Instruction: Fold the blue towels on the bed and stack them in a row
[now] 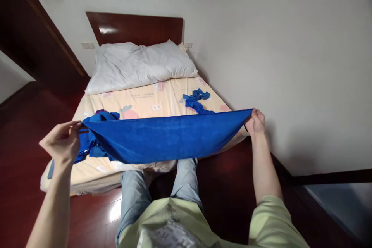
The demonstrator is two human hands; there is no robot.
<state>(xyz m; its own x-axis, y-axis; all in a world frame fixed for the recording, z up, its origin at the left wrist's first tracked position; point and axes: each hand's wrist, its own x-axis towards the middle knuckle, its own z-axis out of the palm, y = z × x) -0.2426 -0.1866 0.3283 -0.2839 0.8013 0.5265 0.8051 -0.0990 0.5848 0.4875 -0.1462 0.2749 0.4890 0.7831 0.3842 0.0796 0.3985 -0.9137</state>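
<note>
One bed [168, 102] holds perhaps two heaps [93, 139] [198, 95], two hands [66, 139] [256, 122] one cloth [171, 139]

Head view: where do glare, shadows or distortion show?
Head view: glare spots on the glossy dark-red floor and the reddish-brown wooden headboard, none on the blue fabric cloth; head view: soft shadows on the white wall beside the bare right hand; head view: apparent wide-angle stretching, the dark brown panel leaning.
</note>
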